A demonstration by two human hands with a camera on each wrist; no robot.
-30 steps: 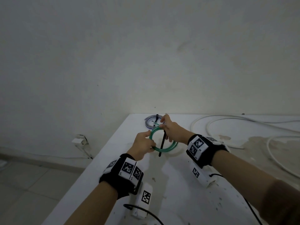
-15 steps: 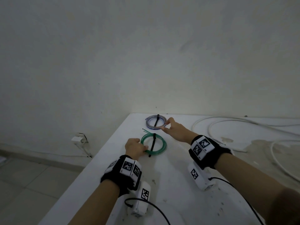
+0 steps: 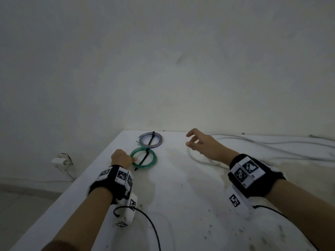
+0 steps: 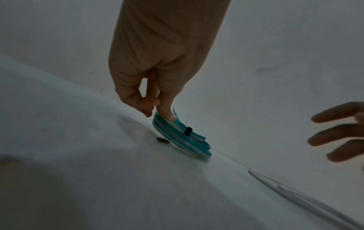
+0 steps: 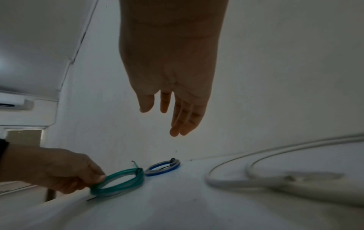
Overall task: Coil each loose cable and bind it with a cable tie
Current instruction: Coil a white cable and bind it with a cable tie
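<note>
Left hand (image 3: 121, 158): thumb and fingers pinch near rim of green coil (image 3: 144, 158) | green coil: flat on table (image 3: 181, 205), bound with black tie (image 3: 144, 159), just beside blue coil (image 3: 151, 140) | Right hand (image 3: 203, 144): raised, fingers relaxed, empty, above white cable (image 3: 204, 161), well apart from green coil

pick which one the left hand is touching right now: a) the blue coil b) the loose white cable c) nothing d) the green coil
d: the left hand pinches the near rim of the green coil, which lies on the table with a black tie around it, while the blue coil sits untouched further back and the right hand hangs free above the white cable.
</note>
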